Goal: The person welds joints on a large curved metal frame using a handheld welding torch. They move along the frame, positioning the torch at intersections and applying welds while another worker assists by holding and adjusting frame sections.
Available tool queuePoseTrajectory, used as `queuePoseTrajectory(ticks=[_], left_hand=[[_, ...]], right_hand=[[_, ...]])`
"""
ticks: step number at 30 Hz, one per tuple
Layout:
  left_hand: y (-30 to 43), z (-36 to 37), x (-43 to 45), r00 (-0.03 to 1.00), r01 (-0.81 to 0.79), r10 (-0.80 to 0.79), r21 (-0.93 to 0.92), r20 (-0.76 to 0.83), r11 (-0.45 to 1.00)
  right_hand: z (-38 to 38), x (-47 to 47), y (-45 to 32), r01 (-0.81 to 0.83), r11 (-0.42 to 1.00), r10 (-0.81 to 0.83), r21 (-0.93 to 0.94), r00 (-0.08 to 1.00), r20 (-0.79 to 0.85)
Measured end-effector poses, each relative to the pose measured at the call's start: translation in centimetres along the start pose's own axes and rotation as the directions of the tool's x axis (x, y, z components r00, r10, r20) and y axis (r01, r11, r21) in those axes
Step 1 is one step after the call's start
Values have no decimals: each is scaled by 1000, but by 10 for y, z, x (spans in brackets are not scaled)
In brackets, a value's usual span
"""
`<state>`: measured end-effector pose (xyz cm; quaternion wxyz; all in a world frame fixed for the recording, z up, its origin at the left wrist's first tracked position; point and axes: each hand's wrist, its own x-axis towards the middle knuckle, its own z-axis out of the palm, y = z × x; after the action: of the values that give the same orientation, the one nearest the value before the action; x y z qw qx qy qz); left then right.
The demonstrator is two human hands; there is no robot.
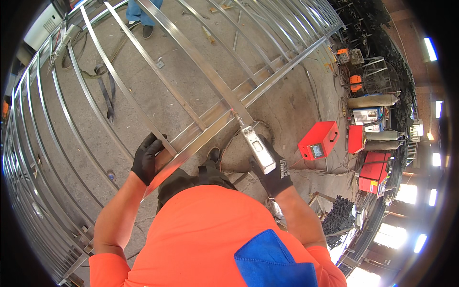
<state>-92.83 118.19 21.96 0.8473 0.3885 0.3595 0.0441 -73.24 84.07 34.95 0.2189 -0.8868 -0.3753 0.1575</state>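
Observation:
My right hand (272, 170), in a black glove, is closed around a silver handheld laser welding gun (257, 145). The gun's narrow nozzle (237, 116) points at a joint of a metal frame, where a small red spot glows. There a wide crossbar (200, 64) meets the frame's lower rail (195, 147). In a matching glove, my left hand (147, 156) grips this rail beside the end of a slimmer bar (138, 104). My fingertips on that side are partly hidden behind the metal.
A red machine with a screen (318, 141) stands on the floor to the right. Gas cylinders (373, 101) and red cases line that side. Another person's legs (143, 14) show beyond the frame. A dark strap (107, 93) lies under the bars. Cables run across the floor.

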Motion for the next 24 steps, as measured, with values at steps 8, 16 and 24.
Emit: queuePoseTrajectory(ticks=[8,16,24], left_hand=[[3,4,-3,1000,-6,6,14,10,1000],[1,3,-3,999,-36,35,67,11,997],[-1,0,-1,1000,-2,2,-28,6,1000]], right_hand=[[-2,3,-8,-25,999,26,48,1000,-14],[-3,6,-12,-50,996,50,74,999,-4],[0,4,-8,-70,995,71,76,997,-9]])
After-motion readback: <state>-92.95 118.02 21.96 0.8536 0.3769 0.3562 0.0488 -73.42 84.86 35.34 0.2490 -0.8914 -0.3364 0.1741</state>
